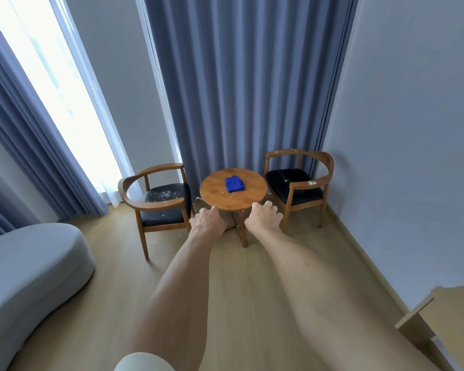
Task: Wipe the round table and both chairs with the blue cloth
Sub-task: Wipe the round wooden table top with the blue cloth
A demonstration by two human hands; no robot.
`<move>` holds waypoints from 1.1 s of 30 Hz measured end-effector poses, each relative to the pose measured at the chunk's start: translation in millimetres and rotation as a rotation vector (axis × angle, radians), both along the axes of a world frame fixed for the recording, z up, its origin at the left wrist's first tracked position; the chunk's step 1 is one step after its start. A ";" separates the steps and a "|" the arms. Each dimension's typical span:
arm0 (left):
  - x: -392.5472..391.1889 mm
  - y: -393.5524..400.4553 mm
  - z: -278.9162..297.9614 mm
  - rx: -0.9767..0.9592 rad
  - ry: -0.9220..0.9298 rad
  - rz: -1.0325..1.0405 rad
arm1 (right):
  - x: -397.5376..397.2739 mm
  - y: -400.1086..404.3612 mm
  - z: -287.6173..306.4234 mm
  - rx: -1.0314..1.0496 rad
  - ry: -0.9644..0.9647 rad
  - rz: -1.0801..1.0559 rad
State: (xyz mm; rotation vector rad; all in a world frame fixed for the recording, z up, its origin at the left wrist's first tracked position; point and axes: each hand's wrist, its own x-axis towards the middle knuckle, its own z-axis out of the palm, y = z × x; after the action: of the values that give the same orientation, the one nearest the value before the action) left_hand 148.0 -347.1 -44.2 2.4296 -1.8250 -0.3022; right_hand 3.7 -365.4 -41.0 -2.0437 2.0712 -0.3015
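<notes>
1. Head view: the folded cloth (234, 184) lies on the round table (212, 194), set between the left chair (156, 202) and the right chair (300, 183); both seats carry white specks.
2. The left hand (208, 218) and the right hand (263, 216) reach out toward the table, fingers loosely curled, seemingly empty.

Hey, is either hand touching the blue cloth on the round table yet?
Apart. The head view shows the blue cloth lying alone mid-table, with bare wood of the round table between it and both the left hand and right hand.
</notes>
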 end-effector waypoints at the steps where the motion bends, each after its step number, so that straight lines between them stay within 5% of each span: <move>1: 2.7 -18.0 -2.8 0.008 -0.002 0.000 | 3.4 -20.1 -2.3 -0.001 -0.001 0.001; 33: 71.9 -604.4 -51.3 0.132 0.062 -0.021 | 67.9 -590.2 -62.9 0.091 0.085 0.051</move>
State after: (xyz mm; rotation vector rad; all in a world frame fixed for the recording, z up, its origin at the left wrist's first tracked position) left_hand 219.8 -951.5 -95.6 2.4566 -1.8617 -0.5097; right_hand 71.6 -955.7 -103.9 -2.0848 2.0368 -0.1114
